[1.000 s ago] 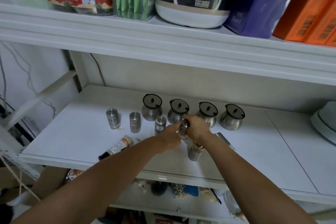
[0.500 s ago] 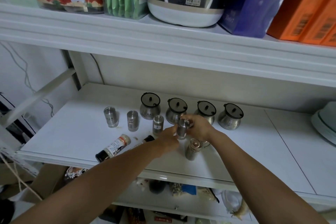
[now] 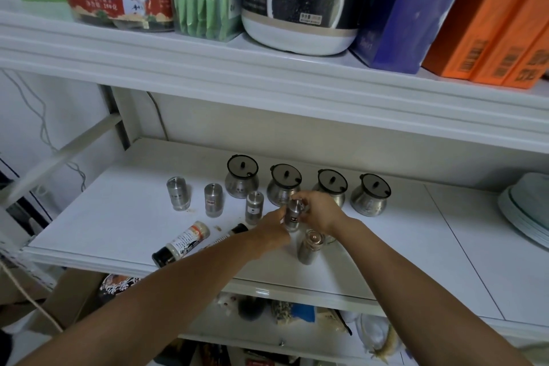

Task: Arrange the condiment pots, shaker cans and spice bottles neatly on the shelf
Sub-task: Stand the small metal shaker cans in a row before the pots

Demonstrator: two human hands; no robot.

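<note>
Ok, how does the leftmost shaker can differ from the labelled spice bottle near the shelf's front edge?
The leftmost shaker can stands upright; the spice bottle lies on its side. The can is silver metal; the bottle has a printed label and dark cap. Both sit on the same shelf.

One wide-angle camera rides on the person's head and looks forward and down onto the white shelf (image 3: 386,261). It is close to the shelf. Both forearms enter from the bottom edge, and the left hand (image 3: 269,235) and right hand (image 3: 319,212) meet on a shaker can (image 3: 293,214) near mid-frame. Above the shelf, an upper board (image 3: 267,68) crosses the top. Below the shelf's front lip, a lower level (image 3: 297,330) shows.
</note>
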